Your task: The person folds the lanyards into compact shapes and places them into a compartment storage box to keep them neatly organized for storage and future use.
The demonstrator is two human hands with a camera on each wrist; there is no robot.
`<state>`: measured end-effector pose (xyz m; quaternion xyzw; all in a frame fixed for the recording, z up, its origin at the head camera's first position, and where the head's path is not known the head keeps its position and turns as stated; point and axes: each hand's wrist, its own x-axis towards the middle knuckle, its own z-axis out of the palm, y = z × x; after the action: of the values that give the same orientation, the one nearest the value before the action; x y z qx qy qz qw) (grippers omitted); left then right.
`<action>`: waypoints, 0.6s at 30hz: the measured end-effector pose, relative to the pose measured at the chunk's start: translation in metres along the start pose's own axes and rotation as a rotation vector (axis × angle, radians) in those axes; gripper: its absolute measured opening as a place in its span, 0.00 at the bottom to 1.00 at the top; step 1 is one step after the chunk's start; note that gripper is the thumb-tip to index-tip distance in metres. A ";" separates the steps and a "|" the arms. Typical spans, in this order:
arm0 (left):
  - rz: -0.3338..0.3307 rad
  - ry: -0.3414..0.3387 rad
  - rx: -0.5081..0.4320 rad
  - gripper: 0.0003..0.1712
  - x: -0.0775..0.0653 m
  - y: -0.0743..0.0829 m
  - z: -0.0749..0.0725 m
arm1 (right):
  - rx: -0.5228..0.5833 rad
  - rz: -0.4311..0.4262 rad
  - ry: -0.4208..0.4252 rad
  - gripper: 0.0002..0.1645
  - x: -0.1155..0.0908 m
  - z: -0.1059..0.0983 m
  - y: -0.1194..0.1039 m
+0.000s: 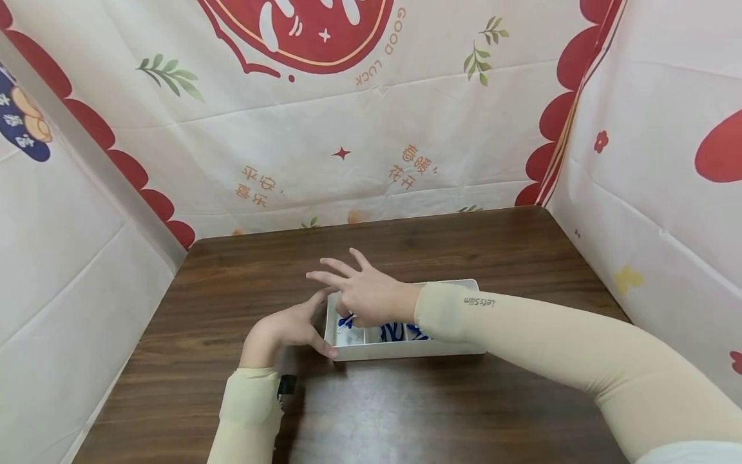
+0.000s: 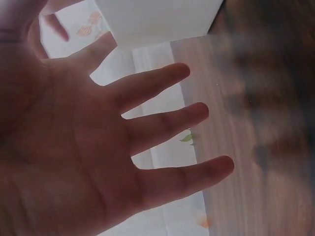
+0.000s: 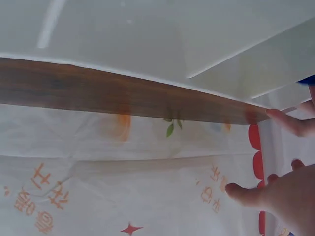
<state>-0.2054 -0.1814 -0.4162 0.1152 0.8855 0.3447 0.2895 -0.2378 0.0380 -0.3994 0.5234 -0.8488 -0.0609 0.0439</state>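
Observation:
A white divided tray (image 1: 406,351) lies on the table with small blue pieces in its compartments. My left hand (image 1: 292,328) is at the tray's left end, thumb by the front corner; its fingers are spread straight in the left wrist view, the index tip at the white tray wall (image 2: 157,22). Over the leftmost compartment, my right hand (image 1: 371,296) reaches down with thumb and index pinching a small blue piece (image 1: 346,320), its other fingers raised. In the right wrist view a bit of blue piece (image 3: 307,79) shows by a fingertip. Blue curved strips (image 1: 392,332) lie in the middle compartment.
The brown wood-grain table (image 1: 406,399) carries the tray near its middle. A printed white cloth (image 1: 348,129) hangs behind it, with more white cloth at both sides. My right forearm covers the tray's right part in the head view.

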 end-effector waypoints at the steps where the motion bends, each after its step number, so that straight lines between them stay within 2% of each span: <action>1: -0.017 0.002 -0.013 0.79 0.000 -0.001 0.000 | -0.005 -0.001 -0.020 0.04 0.003 0.001 -0.002; 6: -0.062 0.002 -0.061 0.83 0.000 -0.003 0.000 | -0.027 0.021 -0.077 0.04 0.015 0.008 -0.005; 11: -0.092 0.002 -0.041 0.84 -0.001 -0.003 0.002 | 0.039 0.079 -0.142 0.07 0.018 0.015 -0.008; 18: -0.069 -0.002 -0.075 0.83 -0.001 0.001 0.004 | 0.094 0.125 -0.184 0.10 0.017 0.018 -0.012</action>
<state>-0.2026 -0.1790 -0.4180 0.0737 0.8750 0.3675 0.3064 -0.2370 0.0185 -0.4192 0.4633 -0.8820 -0.0660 -0.0549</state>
